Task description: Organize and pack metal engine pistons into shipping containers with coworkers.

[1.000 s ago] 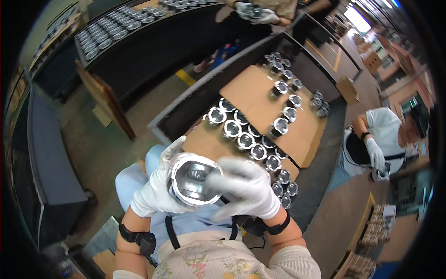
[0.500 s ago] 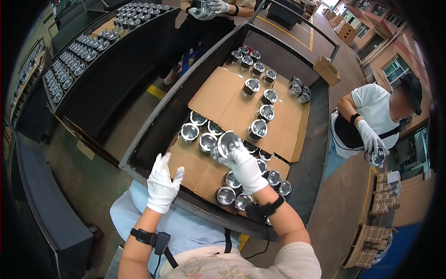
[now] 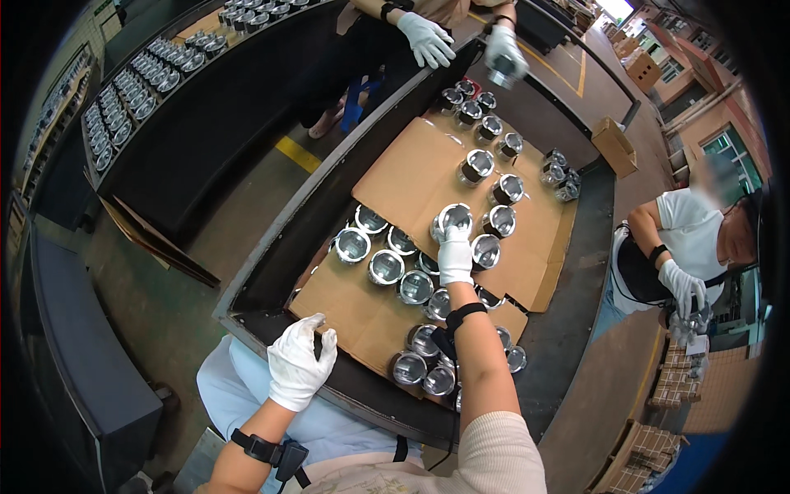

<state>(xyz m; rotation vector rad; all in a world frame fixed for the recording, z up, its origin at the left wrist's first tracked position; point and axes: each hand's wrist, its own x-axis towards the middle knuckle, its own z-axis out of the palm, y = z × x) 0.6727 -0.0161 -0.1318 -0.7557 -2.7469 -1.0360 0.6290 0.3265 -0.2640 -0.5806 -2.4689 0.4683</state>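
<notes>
My right hand (image 3: 456, 257), in a white glove, grips a shiny metal piston (image 3: 453, 217) over the upper cardboard sheet (image 3: 403, 177), beside a line of standing pistons. Whether that piston touches the sheet, I cannot tell. Below the sheet's near edge, more pistons (image 3: 385, 267) stand on a lower cardboard layer (image 3: 337, 298). Gloved too, my left hand (image 3: 301, 362) is empty at the near rim of the black cart (image 3: 374, 405), its fingers loosely curled and apart.
Across the cart, a co-worker's gloved hand (image 3: 425, 39) lies at the rim; their other hand holds a piston (image 3: 507, 71). Another person (image 3: 687, 235) stands at right, holding a piston. A small open box (image 3: 614, 148) sits at the far right corner. Left stands another cart (image 3: 189, 148) of pistons.
My right hand has carried the piston away from me onto the upper cardboard. My left hand has lowered slightly. The far co-worker's hands have parted, one reaching over the cart with a piston.
</notes>
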